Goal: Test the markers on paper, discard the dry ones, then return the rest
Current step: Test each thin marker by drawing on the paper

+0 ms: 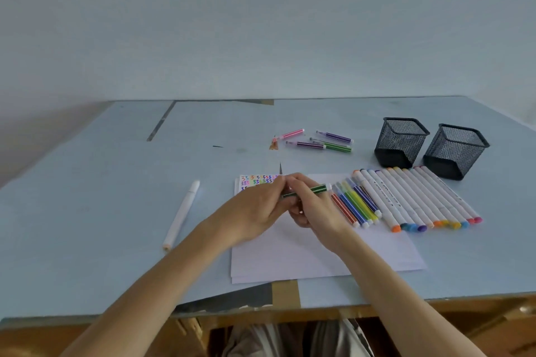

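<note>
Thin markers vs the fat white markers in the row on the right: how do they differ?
The thin markers have slim, colour-striped barrels; the fat white markers have thick white barrels with colour showing only at the ends.
The thin markers are shorter; the fat white markers reach farther both ways.
The thin markers lie on the paper; the fat white markers lie mostly on the table.
Both sets lie side by side, angled alike.

held marker (311, 191): green with white stripe
paper (319, 249): white, multicoloured squiggles along its top edge
holders (400, 142): black mesh
tabletop (116, 182): pale blue
lone marker (181, 214): white
far markers (319, 140): pink, purple, green, striped
</note>
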